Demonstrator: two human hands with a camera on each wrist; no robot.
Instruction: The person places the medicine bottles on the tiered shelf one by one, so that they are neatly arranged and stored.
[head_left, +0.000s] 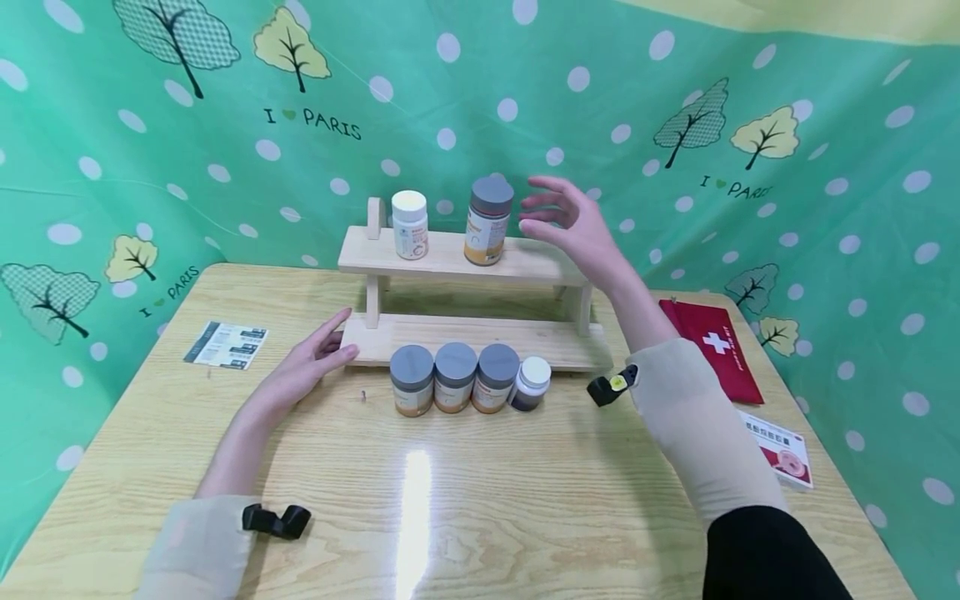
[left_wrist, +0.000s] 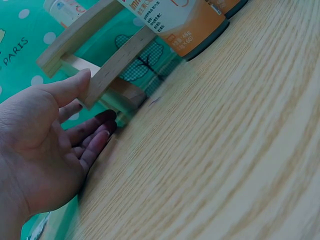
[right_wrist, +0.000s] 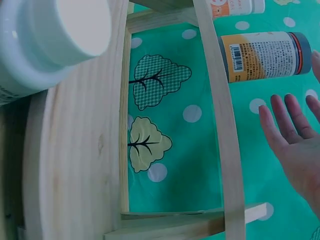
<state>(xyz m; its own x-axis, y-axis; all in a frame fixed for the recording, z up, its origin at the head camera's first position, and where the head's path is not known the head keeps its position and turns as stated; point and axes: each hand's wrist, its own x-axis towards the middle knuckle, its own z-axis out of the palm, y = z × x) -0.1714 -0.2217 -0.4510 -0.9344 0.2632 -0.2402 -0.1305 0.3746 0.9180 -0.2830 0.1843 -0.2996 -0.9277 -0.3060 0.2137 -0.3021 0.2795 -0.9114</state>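
Note:
A two-tier wooden shelf (head_left: 480,342) stands on the table; my left hand (head_left: 315,358) touches the left end of its lower board. The left wrist view shows that thumb (left_wrist: 75,87) against the board end, the other fingers loosely bent below. On the upper board stand a white bottle (head_left: 410,225) and a grey-capped supplement jar (head_left: 488,221). Just right of this jar is my right hand (head_left: 566,225), fingers spread and slightly bent, with a gap between them and the jar in the right wrist view. Nothing is in that hand.
In front of the shelf stand three grey-capped jars (head_left: 454,377) in a row, beside a small white-capped bottle (head_left: 531,383). A red first aid pouch (head_left: 712,350) and a box (head_left: 780,450) lie at right. A printed packet (head_left: 225,345) lies at left. A green curtain (head_left: 480,108) hangs behind.

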